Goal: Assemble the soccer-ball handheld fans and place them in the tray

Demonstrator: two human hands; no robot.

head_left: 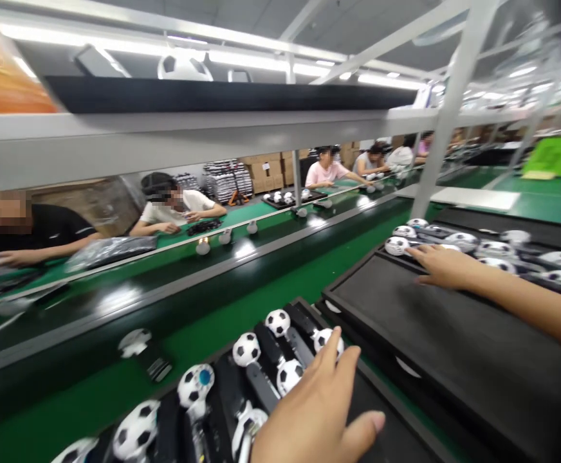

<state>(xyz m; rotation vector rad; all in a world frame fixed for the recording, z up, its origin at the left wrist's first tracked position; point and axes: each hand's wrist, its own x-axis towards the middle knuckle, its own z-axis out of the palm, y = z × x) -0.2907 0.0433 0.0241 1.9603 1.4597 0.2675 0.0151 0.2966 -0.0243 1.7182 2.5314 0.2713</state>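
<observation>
Left hand (316, 411) open, empty, over seven football-headed toys (246, 350); right hand (442, 265) flat on black tray (406, 321).

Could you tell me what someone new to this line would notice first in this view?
Probably the soccer-ball gadgets, black-and-white heads on dark handles, lying in a dark tray at the bottom, where the left hand reaches over them. The right hand rests on the far edge of a large black tray on the right. Across the green conveyor belt, seated workers line the far side.
</observation>
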